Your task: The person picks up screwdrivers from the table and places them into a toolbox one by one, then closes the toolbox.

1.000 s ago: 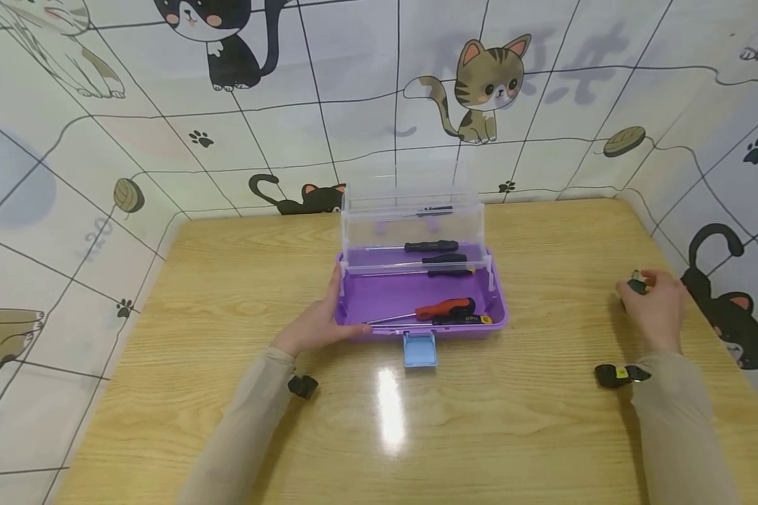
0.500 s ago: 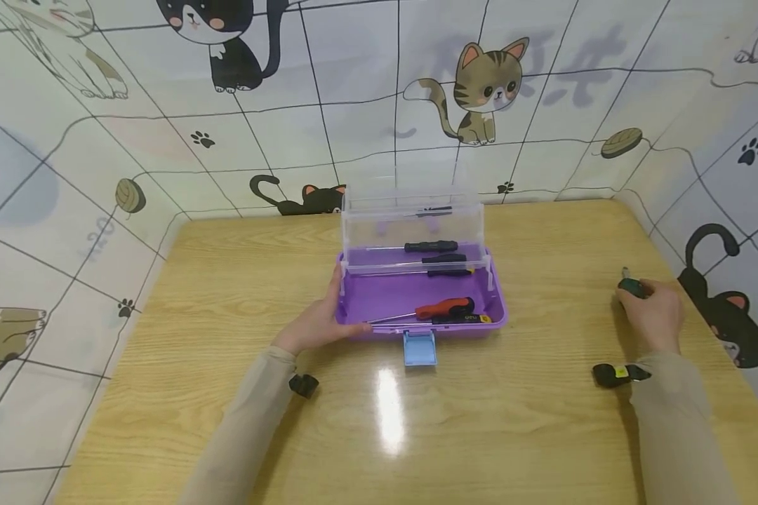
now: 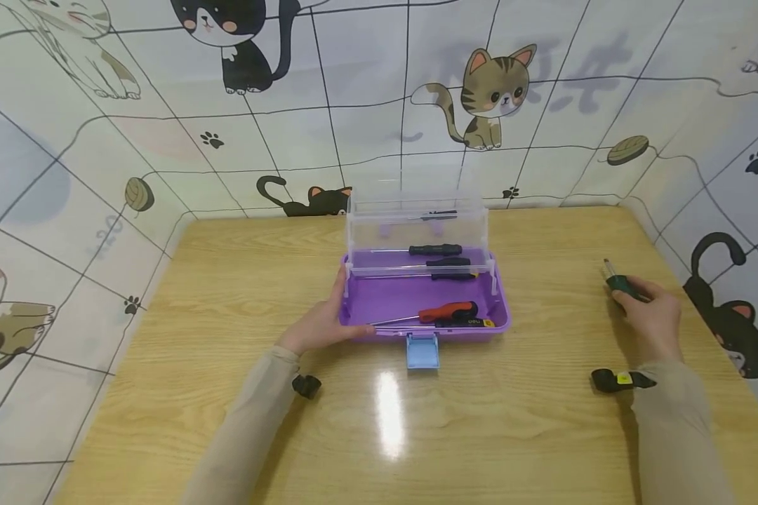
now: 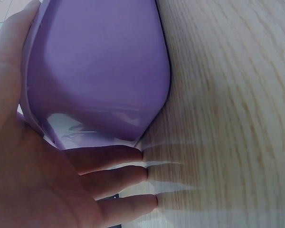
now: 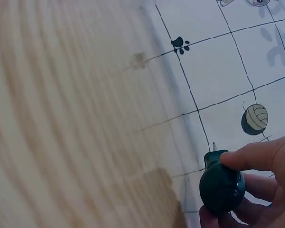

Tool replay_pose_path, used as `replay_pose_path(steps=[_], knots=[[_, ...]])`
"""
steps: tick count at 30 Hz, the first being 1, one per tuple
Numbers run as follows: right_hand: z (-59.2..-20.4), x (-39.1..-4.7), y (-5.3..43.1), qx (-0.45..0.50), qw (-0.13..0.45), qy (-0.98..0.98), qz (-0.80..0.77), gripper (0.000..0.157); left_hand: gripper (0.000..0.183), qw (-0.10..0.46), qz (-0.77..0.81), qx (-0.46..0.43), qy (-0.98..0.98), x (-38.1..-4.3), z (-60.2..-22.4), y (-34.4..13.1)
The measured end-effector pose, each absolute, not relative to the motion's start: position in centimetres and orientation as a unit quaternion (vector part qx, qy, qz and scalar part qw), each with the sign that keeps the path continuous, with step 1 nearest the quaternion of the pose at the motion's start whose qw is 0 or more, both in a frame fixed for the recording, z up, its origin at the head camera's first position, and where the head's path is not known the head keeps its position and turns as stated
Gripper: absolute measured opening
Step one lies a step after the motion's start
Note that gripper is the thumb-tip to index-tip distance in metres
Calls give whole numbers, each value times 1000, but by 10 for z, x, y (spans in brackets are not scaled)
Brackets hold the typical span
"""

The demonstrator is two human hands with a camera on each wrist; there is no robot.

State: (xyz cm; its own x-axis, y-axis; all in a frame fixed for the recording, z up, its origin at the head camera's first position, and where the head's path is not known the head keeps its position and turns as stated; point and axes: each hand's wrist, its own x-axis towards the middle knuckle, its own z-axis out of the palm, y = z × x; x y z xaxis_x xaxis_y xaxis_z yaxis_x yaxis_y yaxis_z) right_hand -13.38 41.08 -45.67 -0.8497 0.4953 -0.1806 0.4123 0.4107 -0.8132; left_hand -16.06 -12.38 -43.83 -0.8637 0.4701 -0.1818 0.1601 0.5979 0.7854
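Observation:
At the right of the table my right hand (image 3: 653, 315) grips a stubby screwdriver (image 3: 619, 283) by its short dark green handle. Its short metal shaft points up and to the left, and in the right wrist view thumb and fingers surround the green handle (image 5: 222, 187). My left hand (image 3: 318, 322) rests at the left end of an open purple toolbox (image 3: 379, 294), thumb along the front rim. In the left wrist view the fingers (image 4: 116, 183) lie straight near the purple end wall (image 4: 99, 71). A red-and-black screwdriver (image 3: 445, 312) lies along the box's front inside.
The clear lid (image 3: 417, 228) stands raised at the back of the box. Several black-handled screwdrivers (image 3: 434, 250) lie inside behind it. A light blue latch (image 3: 422, 352) hangs at the front. Cat-printed sheeting (image 3: 373, 105) surrounds the wooden table (image 3: 493, 435) at back and sides.
In my right hand the stubby screwdriver has turned so its shaft now shows, pointing up and left. The left hand stays on the toolbox. The head view has shifted slightly.

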Motion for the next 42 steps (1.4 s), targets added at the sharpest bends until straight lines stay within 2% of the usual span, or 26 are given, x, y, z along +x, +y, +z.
replay_pose_path(steps=[6,18,26,32,42], knots=[[-447,-136,400,-228,43,-858,457,60,128,186,404,174,879,-161,-438,-124],[-432,-136,384,-209,32,-841,499,57,128,190,407,174,876,-161,-437,-124],[-429,-140,374,-171,54,-845,504,55,129,190,413,179,873,-162,-438,-124],[-423,-143,368,-156,48,-844,511,54,129,185,408,183,875,-162,-440,-123],[-414,-148,356,-78,56,-870,484,52,130,197,404,174,876,-162,-440,-122]])
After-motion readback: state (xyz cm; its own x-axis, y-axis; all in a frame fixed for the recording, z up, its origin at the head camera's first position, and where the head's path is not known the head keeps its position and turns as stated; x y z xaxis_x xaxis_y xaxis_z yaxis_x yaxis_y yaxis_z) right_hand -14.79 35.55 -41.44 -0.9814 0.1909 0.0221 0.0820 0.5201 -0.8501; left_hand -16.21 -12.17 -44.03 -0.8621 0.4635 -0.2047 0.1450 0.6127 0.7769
